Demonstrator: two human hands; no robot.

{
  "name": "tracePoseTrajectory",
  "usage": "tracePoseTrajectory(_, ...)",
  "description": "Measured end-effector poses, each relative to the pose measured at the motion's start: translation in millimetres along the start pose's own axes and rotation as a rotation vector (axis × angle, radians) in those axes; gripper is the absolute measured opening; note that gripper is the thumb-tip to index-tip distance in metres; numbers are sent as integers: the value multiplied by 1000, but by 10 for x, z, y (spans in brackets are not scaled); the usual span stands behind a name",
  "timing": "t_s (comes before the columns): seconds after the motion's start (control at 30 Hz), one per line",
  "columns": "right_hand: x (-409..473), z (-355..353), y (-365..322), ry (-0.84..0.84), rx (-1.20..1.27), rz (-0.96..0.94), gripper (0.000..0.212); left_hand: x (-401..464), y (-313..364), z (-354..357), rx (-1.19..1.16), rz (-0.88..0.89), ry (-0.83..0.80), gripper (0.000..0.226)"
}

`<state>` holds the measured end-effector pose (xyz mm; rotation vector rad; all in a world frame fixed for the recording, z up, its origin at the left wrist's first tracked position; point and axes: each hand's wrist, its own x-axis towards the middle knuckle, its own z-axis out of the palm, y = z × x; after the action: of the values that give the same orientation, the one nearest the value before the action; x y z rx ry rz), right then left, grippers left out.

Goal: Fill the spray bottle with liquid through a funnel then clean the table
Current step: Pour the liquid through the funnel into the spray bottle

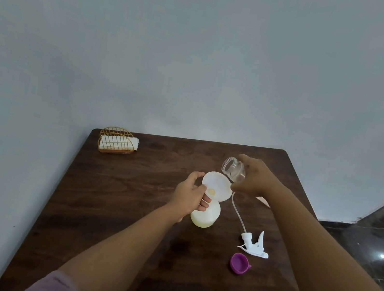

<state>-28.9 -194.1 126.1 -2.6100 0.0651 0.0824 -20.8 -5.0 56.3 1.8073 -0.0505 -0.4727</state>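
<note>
A translucent spray bottle (204, 217) with yellowish liquid in it stands on the dark wooden table (124, 210). A white funnel (216, 188) sits in its neck, and my left hand (191, 196) holds the funnel's rim. My right hand (255, 178) grips a clear jar (232, 168) above and to the right of the funnel; the jar is tilted with its mouth up and to the left. The white spray head (254, 246) with its tube lies on the table to the right. A purple cap (239, 263) lies near it.
A gold wire holder with white napkins (117, 141) stands at the table's far left corner, against the grey wall. The table's right edge drops to a dark tiled floor (373, 241). Something pale shows under my right wrist.
</note>
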Motion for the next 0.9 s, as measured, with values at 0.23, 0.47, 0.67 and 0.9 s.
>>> tracePoseTrajectory(0.23,-93,-65,86,141,300,120,35,-5,-3,-11,14,-8,23,43)
tracePoseTrajectory(0.47,-247,39,294,299,649,251,28,-13,-16,-25,-9,-25,32,44)
tracePoseTrajectory(0.67,-471,246,355,404,731,286,32,-60,-77,-72,-35,-44,45,46)
tracePoseTrajectory(0.9,-738,598,261,477,693,273,34,-199,-224,-72,-13,-71,105,48)
